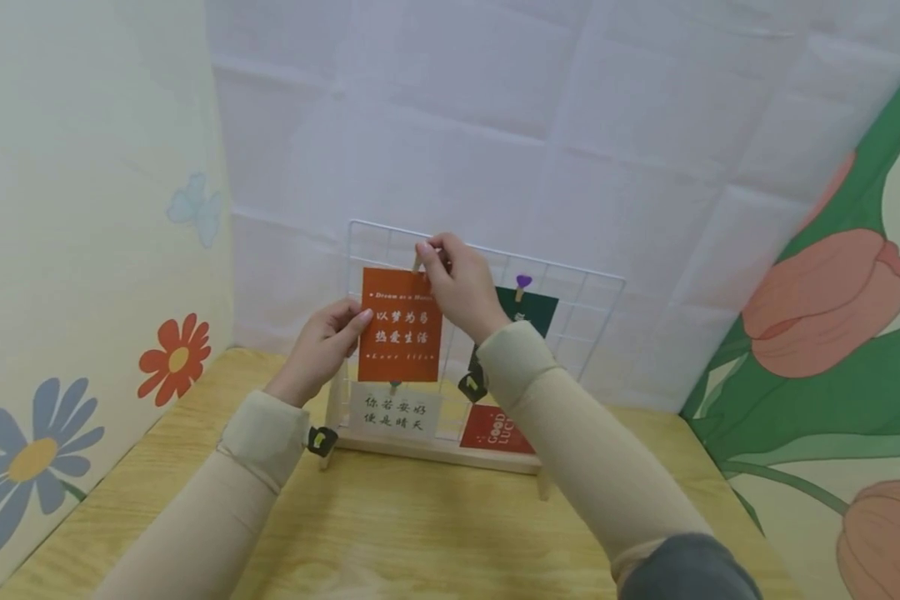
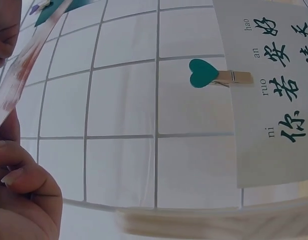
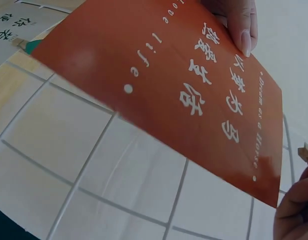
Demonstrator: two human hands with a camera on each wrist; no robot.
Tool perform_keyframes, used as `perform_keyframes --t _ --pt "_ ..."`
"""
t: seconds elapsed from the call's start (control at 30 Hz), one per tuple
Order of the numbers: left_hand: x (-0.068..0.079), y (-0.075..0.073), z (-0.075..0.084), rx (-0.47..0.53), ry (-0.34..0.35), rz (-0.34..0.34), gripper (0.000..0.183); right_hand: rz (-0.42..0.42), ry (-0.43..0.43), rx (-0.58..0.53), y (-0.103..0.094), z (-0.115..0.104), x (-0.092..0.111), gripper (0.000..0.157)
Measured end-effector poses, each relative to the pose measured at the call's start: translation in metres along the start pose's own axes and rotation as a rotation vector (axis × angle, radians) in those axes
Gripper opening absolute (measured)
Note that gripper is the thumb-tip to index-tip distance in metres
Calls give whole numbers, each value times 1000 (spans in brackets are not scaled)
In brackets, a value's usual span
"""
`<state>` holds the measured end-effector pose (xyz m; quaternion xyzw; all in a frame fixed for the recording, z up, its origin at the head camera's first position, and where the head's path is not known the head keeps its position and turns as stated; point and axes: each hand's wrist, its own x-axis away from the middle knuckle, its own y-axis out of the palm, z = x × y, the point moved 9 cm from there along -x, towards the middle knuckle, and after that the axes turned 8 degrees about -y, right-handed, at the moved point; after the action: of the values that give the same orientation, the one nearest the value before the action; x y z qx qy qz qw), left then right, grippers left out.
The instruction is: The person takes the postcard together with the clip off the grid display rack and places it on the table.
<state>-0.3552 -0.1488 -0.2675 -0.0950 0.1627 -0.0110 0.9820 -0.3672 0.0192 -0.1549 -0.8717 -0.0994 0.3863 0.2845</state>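
My left hand (image 1: 321, 348) pinches the left edge of an orange card (image 1: 401, 333) with white lettering. The card stands in front of a white wire grid (image 1: 587, 277); in the right wrist view it tilts away from the wires. Close to the card's top edge, my right hand (image 1: 461, 279) holds a small wooden clothespin (image 3: 305, 153) between thumb and fingers. Most of that clothespin is hidden by the fingers. Below the orange card, a white card (image 1: 395, 410) with dark lettering hangs from a clothespin with a green heart (image 2: 203, 73).
Behind my right wrist, a dark green card (image 1: 537, 310) hangs by a clothespin with a purple heart (image 1: 523, 281). A red card (image 1: 487, 429) is lower right on the grid. The grid's wooden base (image 1: 427, 452) stands on a wood-grain table (image 1: 390, 525), before a white cloth (image 1: 420, 125).
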Motion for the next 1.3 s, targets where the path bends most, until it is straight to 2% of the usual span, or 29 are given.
perform_keyframes --t 0.3,0.5,0.67,0.8,0.97,1.17,1.3 --pt "6 -6 5 -28 3 11 30 11 -38 11 -7 -6 10 25" --pt "11 -11 5 -64 -9 -27 32 12 -39 15 -10 -5 20 25" --pt "14 -13 14 -93 28 -58 32 -1 -38 31 -15 -2 29 26" --pt "18 -10 17 -125 40 -95 30 -18 -23 35 -16 1 39 24" --pt "22 -4 14 -153 39 -148 28 -47 -17 38 -15 3 53 24" --pt "25 0 9 -219 13 -198 28 -116 5 40 -11 6 75 23" --pt "26 4 7 -221 -5 -245 28 -153 3 65 -10 6 88 21"
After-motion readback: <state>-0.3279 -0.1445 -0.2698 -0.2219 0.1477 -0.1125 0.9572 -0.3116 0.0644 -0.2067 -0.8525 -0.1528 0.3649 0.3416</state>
